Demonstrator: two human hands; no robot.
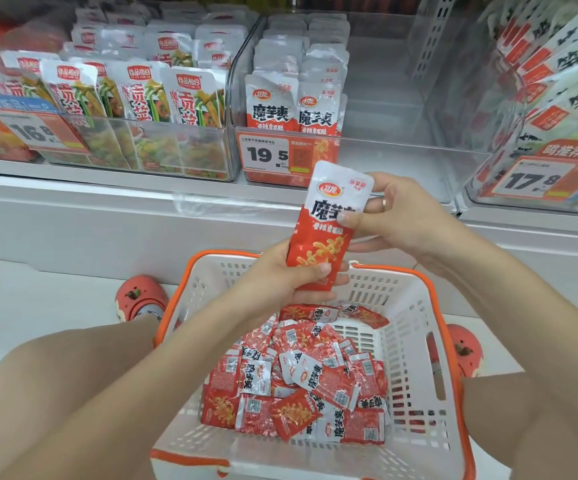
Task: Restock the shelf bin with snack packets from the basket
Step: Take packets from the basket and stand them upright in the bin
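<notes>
- The step in hand, as I judge it, is squaring up a small stack of snack packets [329, 223] before it goes up into the shelf bin [384, 109] — it is held upright in mid-air, above the far rim of the basket [415, 341] and below the shelf edge.
- The left hand [280, 278] is closed round the bottom end of the stack, thumb across the front; the right hand [391, 216] pinches the upper part, thumb on the printed face and fingers curled behind. Both are holding, neither is spread wide.
- To do it well, tap the lower edges level in the left hand while the right keeps the tops flush — a ragged stack would likely catch on the bin's clear front wall.
- The bin holds two upright rows of the same packets [294, 105] on its left side; its right side looks bare. Aim the stack there, faces forward to match the rows.
- Lift over the front wall rather than pushing through it, and clear the price tag [280, 157] clipped to the bin's front.
- Many loose packets [301, 379] lie in a heap in the basket, so the restocking is far from finished.
</notes>
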